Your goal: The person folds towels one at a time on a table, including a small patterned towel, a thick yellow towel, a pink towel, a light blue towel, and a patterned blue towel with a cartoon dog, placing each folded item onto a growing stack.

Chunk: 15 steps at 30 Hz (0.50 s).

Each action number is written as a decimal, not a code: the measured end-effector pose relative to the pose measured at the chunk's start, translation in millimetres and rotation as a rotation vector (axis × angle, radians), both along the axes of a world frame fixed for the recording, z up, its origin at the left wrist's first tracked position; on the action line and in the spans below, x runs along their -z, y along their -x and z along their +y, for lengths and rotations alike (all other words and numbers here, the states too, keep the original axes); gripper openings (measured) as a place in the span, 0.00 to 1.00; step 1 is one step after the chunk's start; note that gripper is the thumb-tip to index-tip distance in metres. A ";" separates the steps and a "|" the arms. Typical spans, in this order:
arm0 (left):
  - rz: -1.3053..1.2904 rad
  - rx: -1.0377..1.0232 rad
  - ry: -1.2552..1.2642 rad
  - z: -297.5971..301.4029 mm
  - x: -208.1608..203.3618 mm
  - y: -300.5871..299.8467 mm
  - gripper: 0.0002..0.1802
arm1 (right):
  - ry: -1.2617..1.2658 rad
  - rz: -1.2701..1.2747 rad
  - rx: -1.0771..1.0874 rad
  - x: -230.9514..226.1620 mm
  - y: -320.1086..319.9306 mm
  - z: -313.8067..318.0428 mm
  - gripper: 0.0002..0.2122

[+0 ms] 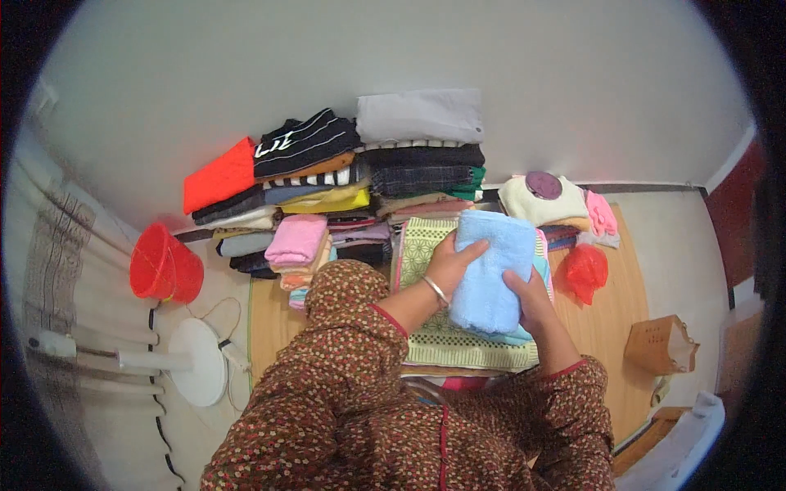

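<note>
Folded towels (296, 239) left of the green patterned cloth (417, 254) and clothes (422, 182) piled beyond it look finished, while 1 blue towel (490, 274), seemingly folded but not set down, is above that cloth, grasped by the left hand (449, 268) and right hand (534, 301).

At the left a red bucket (155, 266) rests on the pale floor (671, 254), near a white stand (199, 383) with a round base. A curtain (61, 254) in grey and white hangs along that side. Across the room, a red plastic bag (584, 272) lies on a wooden board (610, 335), with a tan paper bag (652, 344) nearer the right edge, and a plain grey wall (565, 98) rises behind
</note>
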<state>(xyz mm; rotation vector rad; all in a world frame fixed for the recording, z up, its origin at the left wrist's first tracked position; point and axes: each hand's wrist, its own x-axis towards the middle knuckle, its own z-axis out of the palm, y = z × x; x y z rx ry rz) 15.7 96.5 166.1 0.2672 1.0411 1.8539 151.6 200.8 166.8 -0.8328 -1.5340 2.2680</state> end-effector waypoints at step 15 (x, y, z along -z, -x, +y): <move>0.258 0.093 0.073 4.4 27.3 -9.8 0.31 | -0.068 0.057 0.133 8.3 5.8 0.8 0.25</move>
